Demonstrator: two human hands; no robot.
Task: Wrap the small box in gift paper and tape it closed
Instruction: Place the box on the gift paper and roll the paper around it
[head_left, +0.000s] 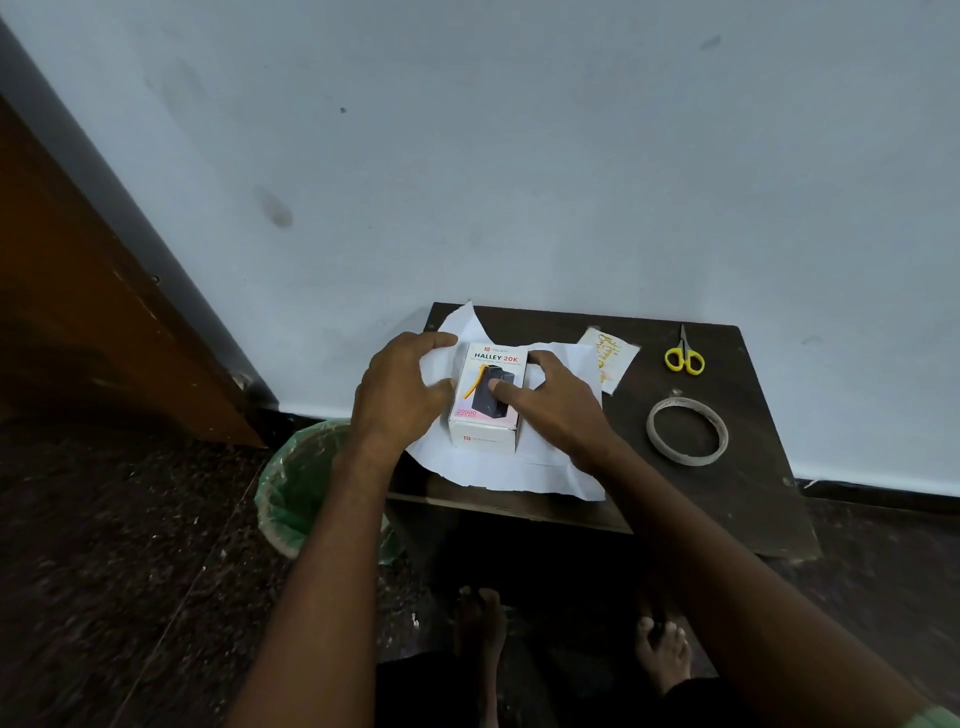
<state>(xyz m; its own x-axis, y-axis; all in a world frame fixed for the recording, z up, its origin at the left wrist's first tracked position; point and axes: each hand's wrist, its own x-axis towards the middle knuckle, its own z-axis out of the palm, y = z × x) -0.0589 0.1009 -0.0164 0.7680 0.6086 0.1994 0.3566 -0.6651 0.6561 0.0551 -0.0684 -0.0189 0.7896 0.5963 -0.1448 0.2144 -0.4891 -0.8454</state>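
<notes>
My right hand (550, 400) presses the small white printed cardboard box (485, 400) onto white gift paper (519, 467) while my left hand (400, 384) lifts its edge; folding and taping remain.

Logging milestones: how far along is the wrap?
Done: small white printed box sits on the white paper sheet. In hand: left hand lifts the paper's left edge; right hand steadies the box. Left: all folds and taping; the tape roll and yellow-handled scissors lie untouched.
</notes>
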